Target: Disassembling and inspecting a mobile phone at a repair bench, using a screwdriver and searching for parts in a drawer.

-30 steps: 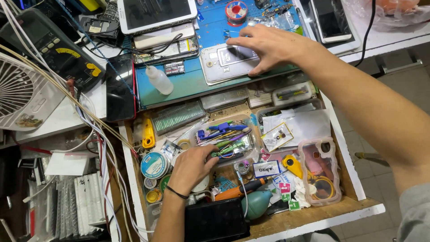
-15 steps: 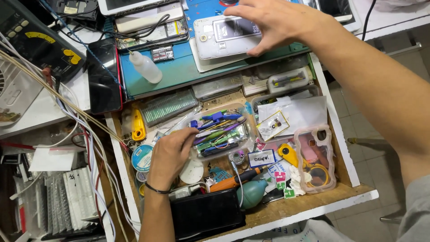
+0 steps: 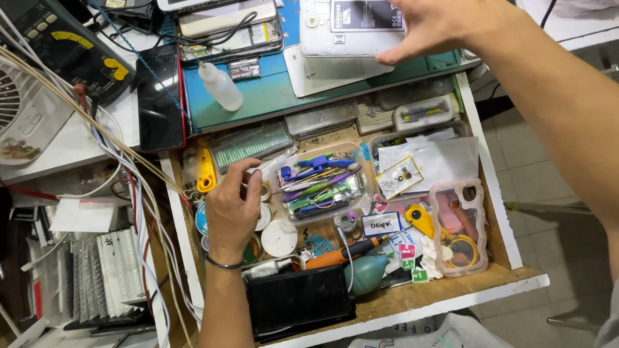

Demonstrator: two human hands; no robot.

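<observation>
Clear plastic tray (image 3: 320, 187), wood drawer (image 3: 451, 293), glossy blk phone (image 3: 159, 96)
</observation>
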